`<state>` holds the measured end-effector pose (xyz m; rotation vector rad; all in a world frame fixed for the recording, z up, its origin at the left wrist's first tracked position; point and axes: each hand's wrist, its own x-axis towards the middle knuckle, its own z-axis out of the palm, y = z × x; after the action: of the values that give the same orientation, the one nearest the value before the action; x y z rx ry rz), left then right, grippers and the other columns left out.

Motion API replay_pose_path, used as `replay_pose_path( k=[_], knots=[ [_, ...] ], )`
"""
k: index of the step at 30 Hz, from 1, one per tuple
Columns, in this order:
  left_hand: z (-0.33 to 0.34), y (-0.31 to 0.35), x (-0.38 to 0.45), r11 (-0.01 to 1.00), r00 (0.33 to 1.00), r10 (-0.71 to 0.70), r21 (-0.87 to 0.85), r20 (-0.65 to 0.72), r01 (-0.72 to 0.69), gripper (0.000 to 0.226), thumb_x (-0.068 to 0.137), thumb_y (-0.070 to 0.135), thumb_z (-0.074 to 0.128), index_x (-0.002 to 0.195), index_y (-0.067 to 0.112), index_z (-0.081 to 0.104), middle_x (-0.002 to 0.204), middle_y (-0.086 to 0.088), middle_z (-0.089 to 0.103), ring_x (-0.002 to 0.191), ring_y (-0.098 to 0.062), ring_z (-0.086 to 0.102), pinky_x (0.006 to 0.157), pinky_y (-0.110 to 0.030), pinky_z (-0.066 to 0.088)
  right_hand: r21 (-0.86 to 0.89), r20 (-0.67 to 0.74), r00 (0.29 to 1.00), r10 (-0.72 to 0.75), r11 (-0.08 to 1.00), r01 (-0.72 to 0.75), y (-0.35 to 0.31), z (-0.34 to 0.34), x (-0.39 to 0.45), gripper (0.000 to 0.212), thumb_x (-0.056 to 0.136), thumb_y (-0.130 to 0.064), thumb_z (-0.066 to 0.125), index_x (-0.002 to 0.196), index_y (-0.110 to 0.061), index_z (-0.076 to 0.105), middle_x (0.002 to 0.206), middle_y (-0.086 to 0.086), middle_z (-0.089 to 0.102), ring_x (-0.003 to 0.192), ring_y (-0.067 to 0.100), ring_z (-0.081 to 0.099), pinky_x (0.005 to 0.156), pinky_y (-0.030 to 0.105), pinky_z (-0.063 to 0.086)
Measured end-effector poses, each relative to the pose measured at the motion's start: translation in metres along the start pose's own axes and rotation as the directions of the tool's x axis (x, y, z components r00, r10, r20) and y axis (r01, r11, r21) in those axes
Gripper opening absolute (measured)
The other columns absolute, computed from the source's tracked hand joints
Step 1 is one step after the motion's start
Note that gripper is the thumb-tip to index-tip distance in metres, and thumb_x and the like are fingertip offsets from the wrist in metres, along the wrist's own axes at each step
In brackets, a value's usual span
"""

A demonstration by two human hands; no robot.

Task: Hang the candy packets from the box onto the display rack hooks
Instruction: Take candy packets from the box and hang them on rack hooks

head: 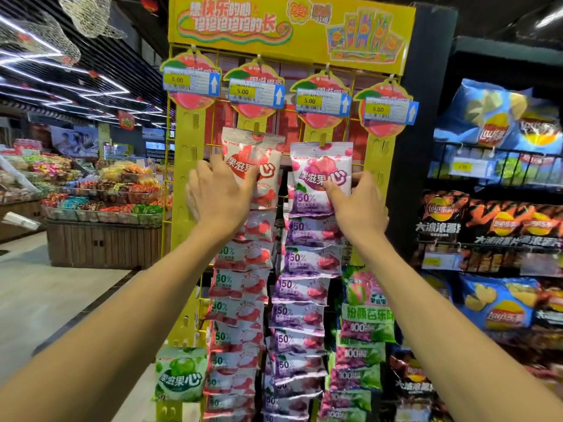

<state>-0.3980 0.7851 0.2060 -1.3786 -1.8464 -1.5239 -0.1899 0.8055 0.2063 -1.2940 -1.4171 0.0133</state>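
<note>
A yellow display rack [185, 141] stands in front of me with four hanging strips under 5.00 price tags. My left hand [217, 193] grips the lower left side of a white and red candy packet [253, 166] that hangs at the top of the second strip. My right hand [356, 205] pinches the lower right edge of a white and purple candy packet [320, 175] that hangs at the top of the third strip. Below both, columns of like packets overlap down the strips. The box is out of view.
A green candy packet [179, 376] hangs low on the first strip. Green and pink packets [365, 303] fill the lower fourth strip. Shelves of crisp bags [493, 123] stand right of the rack. A wooden bin of loose sweets [100, 208] stands at left across the aisle floor.
</note>
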Motion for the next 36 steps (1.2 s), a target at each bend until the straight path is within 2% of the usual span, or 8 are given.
replay_pose_path(
  k=[4,8,15,18,21,25,30,36],
  knots=[
    [0.001,-0.008,-0.017,0.999,1.0,-0.014,0.028,-0.002,0.014,0.068,0.097,0.065,0.047,0.136,0.01,0.051,0.133,-0.018,0.049,0.127,-0.037,0.044,0.107,-0.052,0.033,-0.015,-0.024,0.999,-0.048,0.999,0.047,0.013,0.0,-0.018,0.043,0.094,-0.054,0.059,0.122,-0.023,0.05,0.122,0.001,0.058,0.113,0.027,0.057,0.082,0.037,0.041],
    [0.001,-0.02,-0.048,0.988,0.995,0.084,0.125,0.062,-0.091,0.072,0.101,0.054,0.049,0.157,0.013,0.031,0.145,-0.019,0.043,0.133,-0.039,0.041,0.108,-0.055,0.032,-0.141,-0.017,0.99,-0.14,0.981,0.136,0.028,0.0,-0.035,0.051,0.096,-0.049,0.059,0.136,-0.019,0.048,0.129,0.008,0.055,0.123,0.03,0.05,0.097,0.044,0.043],
    [-0.011,-0.069,-0.097,0.916,0.931,0.193,0.284,0.309,-0.284,0.074,0.102,0.045,0.051,0.159,0.008,0.026,0.152,-0.018,0.044,0.138,-0.036,0.043,0.108,-0.051,0.038,-0.381,0.194,0.945,-0.263,0.867,0.32,0.06,-0.01,-0.07,0.055,0.1,-0.038,0.055,0.145,-0.009,0.045,0.133,0.018,0.054,0.122,0.039,0.049,0.103,0.049,0.038],
    [-0.032,-0.087,-0.122,0.847,0.837,0.225,0.324,0.499,-0.421,0.074,0.103,0.047,0.048,0.16,0.008,0.022,0.16,-0.016,0.035,0.145,-0.034,0.037,0.113,-0.05,0.036,-0.462,0.353,0.9,-0.255,0.789,0.405,0.076,-0.022,-0.102,0.058,0.099,-0.036,0.056,0.147,-0.006,0.044,0.133,0.02,0.056,0.12,0.041,0.051,0.099,0.049,0.042],
    [-0.055,-0.104,-0.151,0.784,0.742,0.234,0.329,0.629,-0.526,0.076,0.103,0.055,0.041,0.161,0.011,0.019,0.165,-0.013,0.028,0.151,-0.029,0.03,0.116,-0.045,0.034,-0.504,0.492,0.845,-0.209,0.724,0.472,0.092,-0.039,-0.132,0.065,0.098,-0.039,0.056,0.151,-0.005,0.038,0.144,0.021,0.051,0.131,0.039,0.047,0.107,0.048,0.038],
    [-0.083,-0.117,-0.187,0.758,0.662,0.235,0.292,0.711,-0.583,0.078,0.104,0.058,0.033,0.163,0.012,0.012,0.169,-0.011,0.019,0.155,-0.026,0.02,0.125,-0.044,0.024,-0.513,0.609,0.786,-0.105,0.704,0.491,0.095,-0.064,-0.18,0.072,0.101,-0.047,0.049,0.158,-0.009,0.025,0.165,0.017,0.024,0.15,0.033,0.027,0.119,0.046,0.03],
    [-0.115,-0.118,-0.236,0.746,0.562,0.189,0.255,0.805,-0.615,0.079,0.104,0.057,0.037,0.164,0.016,0.005,0.171,-0.009,0.008,0.158,-0.027,0.01,0.126,-0.049,0.017,-0.505,0.717,0.697,0.024,0.708,0.494,0.093,-0.098,-0.244,0.078,0.103,-0.056,0.04,0.162,-0.014,0.011,0.17,0.013,0.004,0.156,0.03,0.007,0.126,0.043,0.013],
    [-0.107,-0.064,-0.289,0.746,0.397,0.207,0.118,0.894,-0.655,0.082,0.104,0.061,0.034,0.164,0.018,-0.001,0.172,-0.009,-0.002,0.159,-0.028,-0.002,0.127,-0.052,0.007,-0.535,0.743,0.648,0.168,0.731,0.424,0.117,-0.158,-0.289,0.08,0.102,-0.06,0.04,0.163,-0.018,0.008,0.17,0.006,-0.002,0.157,0.026,0.0,0.127,0.042,0.008]
  ],
)
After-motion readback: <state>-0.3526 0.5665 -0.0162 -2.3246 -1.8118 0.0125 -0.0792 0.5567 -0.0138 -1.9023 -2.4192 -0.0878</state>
